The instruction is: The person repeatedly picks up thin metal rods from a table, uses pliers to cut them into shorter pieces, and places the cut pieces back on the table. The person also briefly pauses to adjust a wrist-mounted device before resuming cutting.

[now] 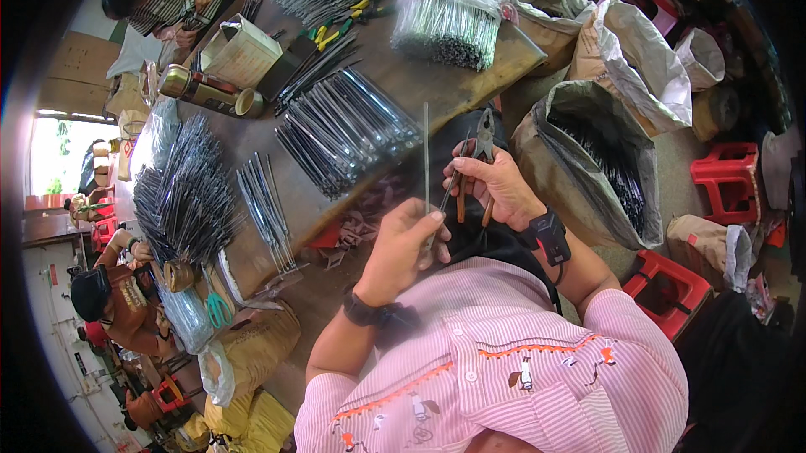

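My left hand (pixel 405 245) is closed, pinching a thin pale rod (pixel 426 146) that stands nearly upright from its fingertips. To its right, my right hand (pixel 504 188) wraps round a pair of pliers (pixel 484 136), jaws pointing away from me and brownish handles running down through the fingers. Beside the pliers, the same hand has a slim dark metal piece (pixel 452 174); its kind is unclear. Both hands are over my dark-clothed lap, off the near edge of the table (pixel 470 88). Left of them on the table lies a row of thin metal rods (pixel 344 130).
A large heap of dark rods (pixel 186 188) and a small group (pixel 264 205) lie at the left. A plastic-wrapped bundle (pixel 449 16) stands at the back. Open sacks (pixel 550 146) and red stools (pixel 726 180) are at the right. Two people work at the left.
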`<state>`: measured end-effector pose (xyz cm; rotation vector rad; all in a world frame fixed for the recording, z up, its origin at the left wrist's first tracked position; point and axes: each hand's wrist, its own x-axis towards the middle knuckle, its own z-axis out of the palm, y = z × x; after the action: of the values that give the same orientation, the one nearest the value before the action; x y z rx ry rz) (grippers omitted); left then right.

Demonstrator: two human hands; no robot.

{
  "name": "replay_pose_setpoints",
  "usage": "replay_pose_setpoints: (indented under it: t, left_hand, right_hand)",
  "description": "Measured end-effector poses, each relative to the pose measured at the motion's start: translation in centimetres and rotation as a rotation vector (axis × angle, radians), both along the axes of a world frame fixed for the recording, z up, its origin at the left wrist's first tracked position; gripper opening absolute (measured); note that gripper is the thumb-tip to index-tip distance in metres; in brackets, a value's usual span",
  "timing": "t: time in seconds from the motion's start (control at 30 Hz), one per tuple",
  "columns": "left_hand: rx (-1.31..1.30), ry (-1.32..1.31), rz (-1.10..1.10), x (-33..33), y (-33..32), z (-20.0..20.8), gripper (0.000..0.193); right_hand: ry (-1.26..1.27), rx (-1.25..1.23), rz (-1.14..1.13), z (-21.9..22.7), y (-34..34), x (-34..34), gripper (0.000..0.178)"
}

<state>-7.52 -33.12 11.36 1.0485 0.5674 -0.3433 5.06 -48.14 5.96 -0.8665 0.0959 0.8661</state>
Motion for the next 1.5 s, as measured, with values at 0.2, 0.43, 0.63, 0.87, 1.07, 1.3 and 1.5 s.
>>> replay_pose_setpoints:
  t: [0.2, 0.43, 0.63, 0.87, 1.07, 1.3, 1.5]
  left_hand:
    - [-0.089, 0.011, 0.016, 0.1, -0.2, 0.2, 0.016]
    - [-0.176, -0.051, 0.091, 0.2, -0.9, 1.1, 0.023]
    - [-0.705, 0.066, 0.187, 0.6, 0.2, 0.0, 0.031]
    - [-0.445, 0.042, 0.152, 0.7, -0.5, -1.1, 0.011]
    - [0.369, -0.188, 0.237, 0.5, -1.2, -0.6, 0.014]
    - [0.696, -0.325, 0.153, 0.1, -1.4, -0.6, 0.013]
    - [0.845, -0.405, 0.145, 0.2, -1.7, -1.0, 0.013]
  right_hand:
    - [0.001, 0.014, -0.006, -0.2, -0.2, 0.0, 0.023]
    - [-0.081, 0.077, -0.014, 0.1, -0.4, -0.1, 0.022]
    - [-0.13, 0.182, -0.032, 0.3, -0.3, -0.2, 0.021]
    - [-0.172, 0.143, -0.028, 0.5, -0.5, -0.6, 0.02]
    - [-0.111, 0.02, -0.059, 0.2, -1.2, -0.9, 0.013]
    - [-0.384, -0.263, 0.151, 1.0, -2.4, -2.4, 0.02]
    - [-0.486, -0.209, 0.109, 1.1, -1.7, -3.1, 0.019]
